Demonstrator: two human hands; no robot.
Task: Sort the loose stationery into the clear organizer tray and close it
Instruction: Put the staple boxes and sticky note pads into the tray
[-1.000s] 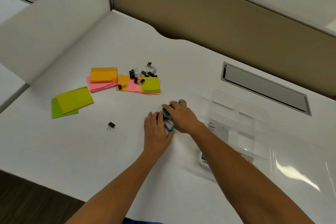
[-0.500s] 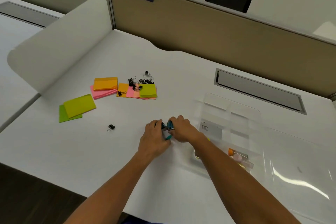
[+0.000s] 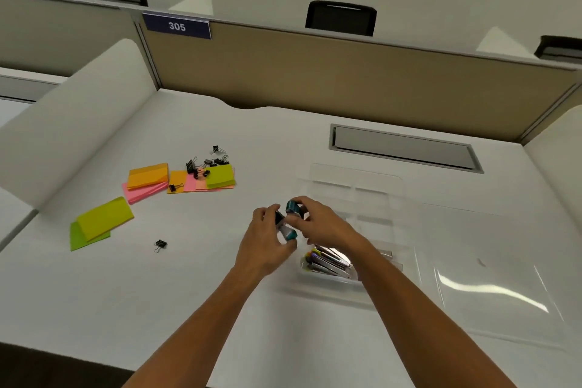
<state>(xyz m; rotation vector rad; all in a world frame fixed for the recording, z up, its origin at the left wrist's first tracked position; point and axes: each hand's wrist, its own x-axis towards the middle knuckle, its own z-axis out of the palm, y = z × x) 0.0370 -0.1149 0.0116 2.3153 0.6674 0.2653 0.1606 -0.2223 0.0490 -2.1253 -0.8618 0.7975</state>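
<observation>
where the white desk [image 3: 315,142] meets a tan partition [image 3: 346,72] marked 305, both hands work above the surface: the left hand [image 3: 267,246] and right hand [image 3: 321,224] each curl their fingers round small teal-and-black items [image 3: 291,219], too blurred to name. just right, the clear organizer tray [image 3: 378,186] lies open, coloured items [image 3: 327,260] in its near compartment. sticky notes [image 3: 148,178] and binder clips [image 3: 208,164] lie scattered to the left.

Stationery half sorted, clear organizer tray [image 3: 356,181] open.
Sticky notes [image 3: 148,176] and binder clips [image 3: 206,163] lie loose left; pens [image 3: 327,260] fill its near compartment.
</observation>
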